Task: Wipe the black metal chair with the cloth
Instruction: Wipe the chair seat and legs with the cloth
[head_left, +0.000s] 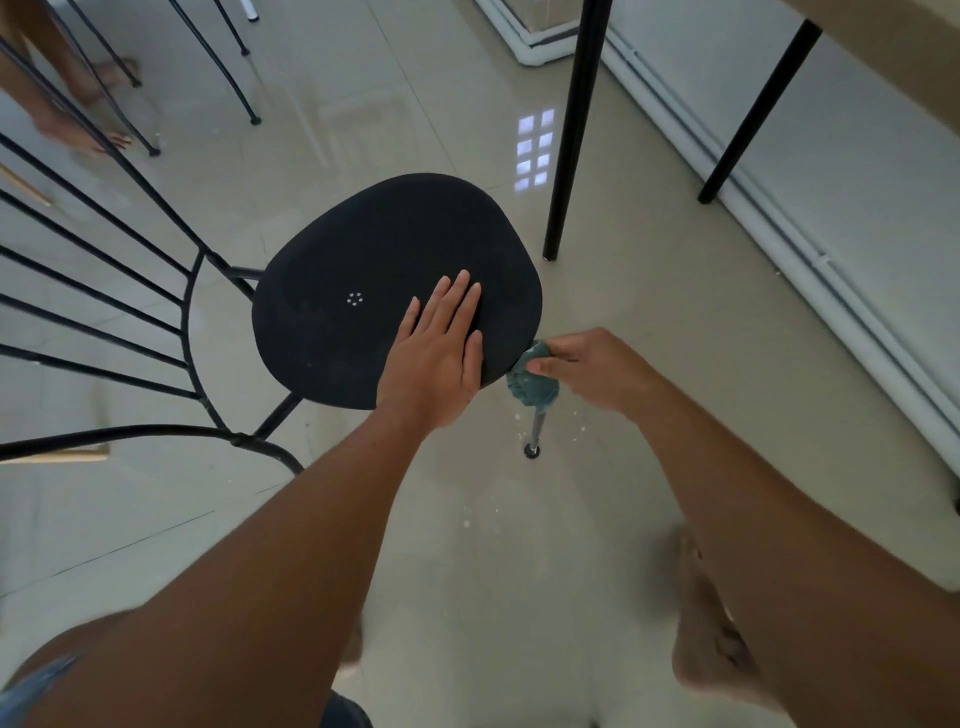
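The black metal chair (363, 270) stands in the middle of the view, its round seat facing up and its thin-barred backrest fanning out to the left. My left hand (441, 348) lies flat on the seat's near right part, fingers together, holding nothing. My right hand (587, 369) grips a bunched teal cloth (530, 382) wrapped around the top of the chair's front leg, just under the seat's right edge. The lower leg and its foot show below the cloth.
Two black table legs (571, 130) stand on the glossy tiled floor beyond the chair to the right. A white sliding-door frame (779, 223) runs along the right. Another black chair's legs (218, 62) and another person's bare feet are at the top left. My own bare foot is at the lower right.
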